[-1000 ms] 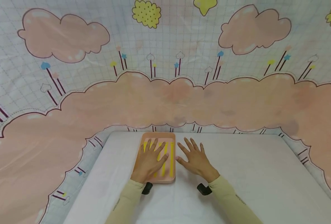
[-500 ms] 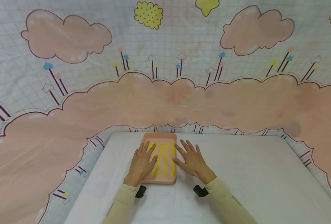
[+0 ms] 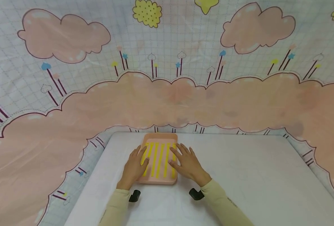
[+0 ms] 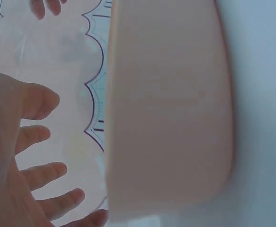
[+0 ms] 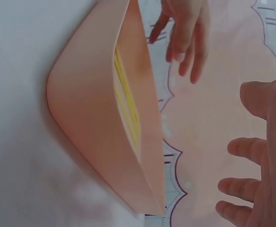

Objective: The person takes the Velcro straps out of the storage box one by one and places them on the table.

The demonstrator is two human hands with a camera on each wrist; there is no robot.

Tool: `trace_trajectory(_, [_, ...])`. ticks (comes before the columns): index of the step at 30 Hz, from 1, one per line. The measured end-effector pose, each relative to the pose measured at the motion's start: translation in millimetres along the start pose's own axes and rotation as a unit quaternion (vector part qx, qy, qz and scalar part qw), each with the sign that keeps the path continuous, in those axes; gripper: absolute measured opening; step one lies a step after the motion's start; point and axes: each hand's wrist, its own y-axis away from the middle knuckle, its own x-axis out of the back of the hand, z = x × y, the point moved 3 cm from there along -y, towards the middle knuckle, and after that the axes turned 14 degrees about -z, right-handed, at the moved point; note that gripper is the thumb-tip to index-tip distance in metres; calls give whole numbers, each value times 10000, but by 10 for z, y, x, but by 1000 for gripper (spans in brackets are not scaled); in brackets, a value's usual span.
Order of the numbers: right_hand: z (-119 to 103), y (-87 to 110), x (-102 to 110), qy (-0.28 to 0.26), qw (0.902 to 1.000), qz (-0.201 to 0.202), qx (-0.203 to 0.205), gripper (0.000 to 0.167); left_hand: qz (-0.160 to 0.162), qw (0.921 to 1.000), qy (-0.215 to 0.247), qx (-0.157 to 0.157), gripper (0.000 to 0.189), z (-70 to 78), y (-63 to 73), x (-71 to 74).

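Peach tray (image 3: 159, 181) lies between the fingers of two bare hands, toward the far edge of the bench and left of its middle. The left hand (image 3: 133, 168) has its fingers spread wide and wrapped round nothing; its thumb and nearest finger reach over the tray's left rim, and in the left wrist view one fingertip sits just beside the tray's edge, though I cannot tell whether it touches. The right hand (image 3: 190, 164) is likewise spread wide, over the right rim in the head view and apart from the tray wall in the right wrist view. Several yellow strips (image 3: 160, 160) run lengthwise, roughly parallel, inside the tray. Black devices show under both wrists. Tan sleeves cover the forearms, and the right sleeve (image 3: 226, 199) carries a line of dark lettering too small to read. White covering lies over the bench (image 3: 254, 175). Beyond it hangs a gridded backdrop (image 3: 167, 40) printed with peach clouds, yellow shapes, blue stars and dark stems.
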Motion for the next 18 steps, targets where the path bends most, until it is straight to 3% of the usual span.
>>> trace_trajectory(7, [-73,-31,-45,-37,9998,-117,184,61,-74,9970,729,243,55,-136,8,5])
trace_trajectory(12, [-162,-81,-60,42,9991,-132,398,58,-90,9917,1269,200,55,-191,13,4])
trace_trajectory(18, [-251,-128,-96,122,9980,-273,551,57,-179,9822,1835,361,57,-260,10,-41])
